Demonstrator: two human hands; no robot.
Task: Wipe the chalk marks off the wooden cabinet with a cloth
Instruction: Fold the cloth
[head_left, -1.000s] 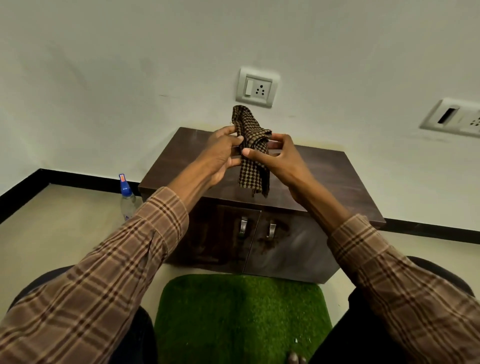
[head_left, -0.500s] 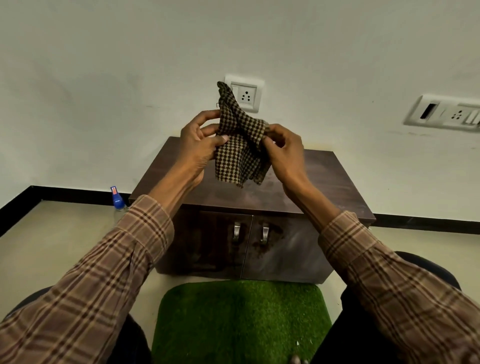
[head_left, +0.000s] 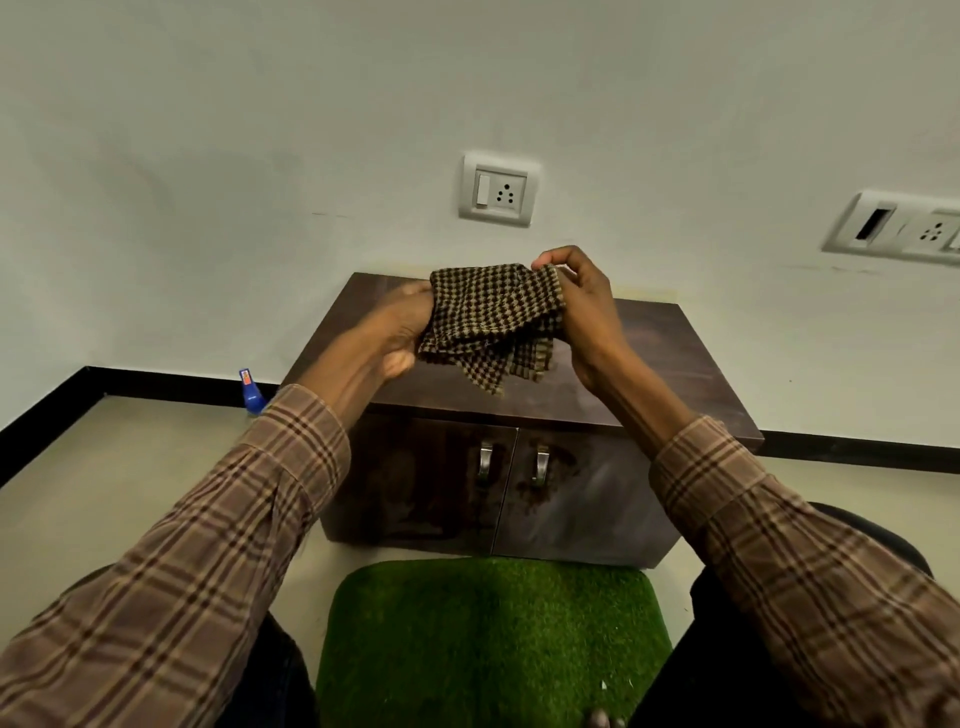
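Dark wooden cabinet (head_left: 670, 364) against a white wall (head_left: 208, 156); left hand (head_left: 402, 332) and right hand (head_left: 587, 306) pinch a checked cloth (head_left: 488, 317) above it.

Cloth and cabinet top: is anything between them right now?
No. In the head view the cloth hangs held in the left hand and right hand above the cabinet top, with nothing between.

Left hand (head_left: 397, 332) blurred, fingers lost behind the cloth (head_left: 491, 317) at 9 o'clock. Back middle of the cabinet (head_left: 649, 374) top covered by cloth and hands; chalk marks not discernible. Bottle (head_left: 251, 387) at 9 o'clock mostly hidden by the left sleeve (head_left: 218, 525). Second socket plate (head_left: 904, 226) cut off at 3 o'clock.
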